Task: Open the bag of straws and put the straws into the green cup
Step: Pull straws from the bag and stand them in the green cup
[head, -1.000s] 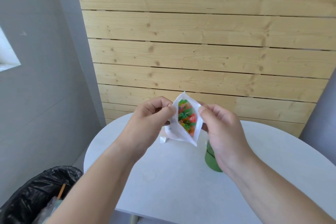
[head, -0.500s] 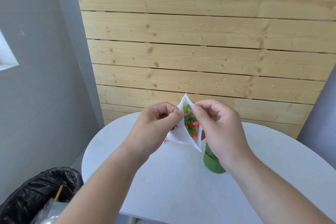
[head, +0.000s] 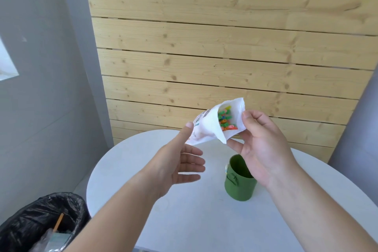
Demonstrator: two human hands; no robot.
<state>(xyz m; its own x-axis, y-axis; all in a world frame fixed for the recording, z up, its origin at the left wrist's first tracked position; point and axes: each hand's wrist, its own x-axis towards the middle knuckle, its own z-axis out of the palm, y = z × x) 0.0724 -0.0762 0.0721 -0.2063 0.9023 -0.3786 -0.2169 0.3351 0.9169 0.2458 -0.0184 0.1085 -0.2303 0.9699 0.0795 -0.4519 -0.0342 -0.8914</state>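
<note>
A white bag lies tilted in the air above the table, its torn mouth wide and facing me. Coloured straws, green, orange and yellow, show inside. My right hand pinches the bag's mouth edge between thumb and fingers. My left hand is below and left of the bag with fingers straight, its thumb tip touching the bag's lower end. The green cup stands upright on the white round table, directly under my right hand, which hides part of its rim.
A bin with a black liner holding scraps stands on the floor at the lower left, beside the table edge. A wooden slat wall rises right behind the table, with grey wall to the left.
My left hand has let go of the bag's mouth and dropped down-left with fingers straightened. The bag has tipped sideways and moved right, now held by my right hand alone above the cup.
</note>
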